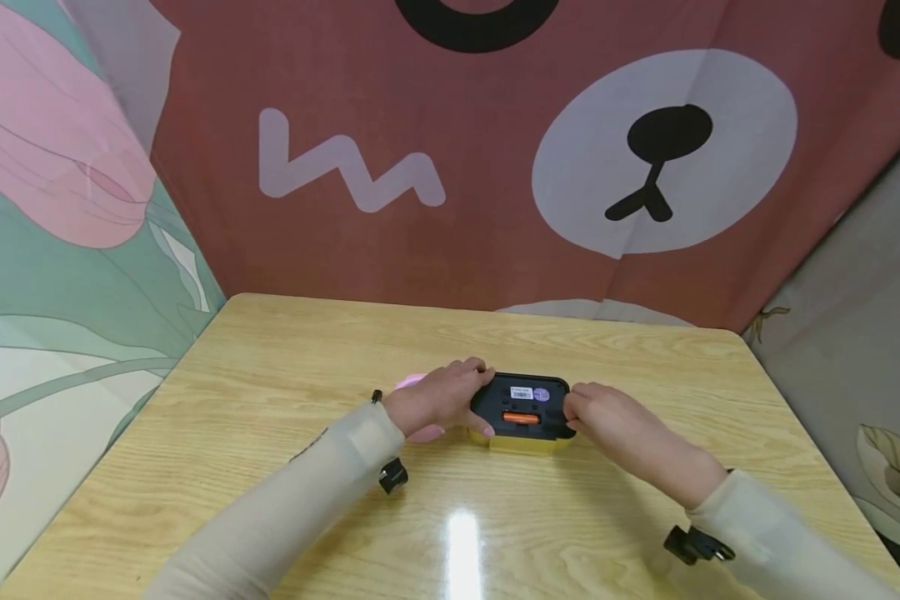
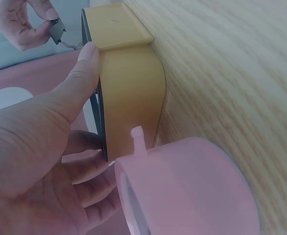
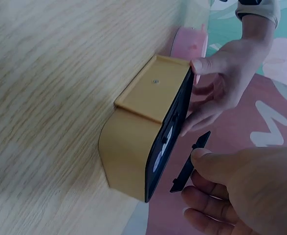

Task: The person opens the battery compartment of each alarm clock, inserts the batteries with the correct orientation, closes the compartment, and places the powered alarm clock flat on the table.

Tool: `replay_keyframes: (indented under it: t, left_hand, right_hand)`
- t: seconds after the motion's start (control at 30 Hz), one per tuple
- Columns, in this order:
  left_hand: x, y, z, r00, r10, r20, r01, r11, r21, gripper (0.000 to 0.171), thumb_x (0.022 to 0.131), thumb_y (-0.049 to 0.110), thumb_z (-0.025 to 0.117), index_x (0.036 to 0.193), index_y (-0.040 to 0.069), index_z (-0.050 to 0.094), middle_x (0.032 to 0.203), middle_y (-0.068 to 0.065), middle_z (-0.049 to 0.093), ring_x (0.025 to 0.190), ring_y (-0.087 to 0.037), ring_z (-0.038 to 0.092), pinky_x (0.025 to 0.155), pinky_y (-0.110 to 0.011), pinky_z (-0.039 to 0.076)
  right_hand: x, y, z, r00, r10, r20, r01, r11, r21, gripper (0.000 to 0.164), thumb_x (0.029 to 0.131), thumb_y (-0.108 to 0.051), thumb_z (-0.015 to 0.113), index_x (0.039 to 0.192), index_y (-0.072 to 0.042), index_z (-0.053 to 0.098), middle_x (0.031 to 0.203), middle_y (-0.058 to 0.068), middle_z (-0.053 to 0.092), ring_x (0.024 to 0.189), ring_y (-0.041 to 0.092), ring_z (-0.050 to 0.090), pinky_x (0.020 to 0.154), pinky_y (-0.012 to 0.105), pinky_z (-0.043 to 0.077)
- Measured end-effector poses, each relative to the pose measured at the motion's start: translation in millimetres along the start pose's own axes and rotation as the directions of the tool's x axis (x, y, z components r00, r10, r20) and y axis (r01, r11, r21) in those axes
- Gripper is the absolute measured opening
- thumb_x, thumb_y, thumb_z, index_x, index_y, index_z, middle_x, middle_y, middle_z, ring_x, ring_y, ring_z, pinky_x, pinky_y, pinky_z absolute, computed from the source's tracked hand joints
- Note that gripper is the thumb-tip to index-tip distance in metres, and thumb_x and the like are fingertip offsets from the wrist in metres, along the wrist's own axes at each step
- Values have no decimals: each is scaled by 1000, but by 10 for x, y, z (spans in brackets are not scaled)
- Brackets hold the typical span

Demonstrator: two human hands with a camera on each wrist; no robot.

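Observation:
A yellow box-shaped device [image 2: 131,83] lies on the table with its black back [image 1: 551,414] facing up. An orange battery [image 1: 521,418] shows in the uncovered slot of that back, below a white label [image 1: 521,392]. At the device's left end my left hand [image 1: 450,396] grips it, thumb on the near edge and fingers on the far one. My right hand [image 1: 615,421] is beside the right end, pinching a thin black battery cover [image 3: 191,164] between thumb and fingers. In the right wrist view, the cover is apart from the device.
Just left of the device, partly behind my left hand, stands a round pink object [image 2: 192,186] with a small knob. The wooden table [image 1: 307,358] ends at a brown bear-print cloth [image 1: 390,258] at the back. Black straps with small devices circle both wrists.

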State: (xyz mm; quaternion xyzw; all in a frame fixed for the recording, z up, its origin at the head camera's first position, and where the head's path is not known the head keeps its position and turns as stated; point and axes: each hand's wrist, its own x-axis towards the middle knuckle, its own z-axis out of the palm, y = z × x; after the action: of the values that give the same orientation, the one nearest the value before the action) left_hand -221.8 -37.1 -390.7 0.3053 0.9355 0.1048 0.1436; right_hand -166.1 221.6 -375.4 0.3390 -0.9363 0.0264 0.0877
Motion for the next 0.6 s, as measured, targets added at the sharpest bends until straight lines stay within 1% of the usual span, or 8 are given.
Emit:
replay_keyframes:
  t: [0.23,0.43,0.6]
  left_hand:
    - [-26,5,15,1000,-8,11,8,1000,-11,101,80,58,76,159,11,33,159,-9,39,130,-22,49,108,-36,46]
    - [-15,13,4,1000,-13,5,13,1000,-19,100,80,57,76,158,11,34,157,-7,41,125,-21,50,104,-35,46]
    - [-12,16,-12,1000,-17,7,17,1000,-12,101,80,58,75,159,11,33,158,-7,40,127,-21,50,106,-35,46]
  right_hand:
    - [46,-103,67,999,-28,26,29,999,-16,26,84,-9,81,78,-15,57,75,-8,50,67,6,39,61,23,39]
    - [105,-174,121,999,-15,44,16,1000,-24,22,84,-11,81,80,-13,60,77,-6,55,69,7,45,63,25,46]
    - [175,-226,137,997,-2,79,6,999,-40,18,87,-12,79,83,-12,62,80,-4,61,71,9,51,68,28,51]
